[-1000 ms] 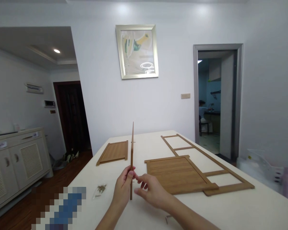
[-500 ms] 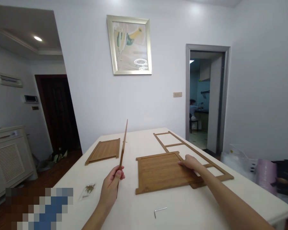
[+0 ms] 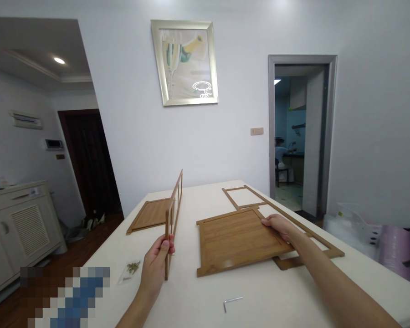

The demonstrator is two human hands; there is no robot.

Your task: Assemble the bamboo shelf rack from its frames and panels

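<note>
Head view: your left hand gripped an upright wooden frame — your right hand held a panel. Nearby lay a hex key.

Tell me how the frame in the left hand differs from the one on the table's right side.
The held frame is upright; the flat frame lies on the table. The left hand grips the held frame; a panel partly hides the flat frame. Both are brown with crossbars.

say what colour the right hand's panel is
The panel is brown with wood grain, clearest in head view.
</note>
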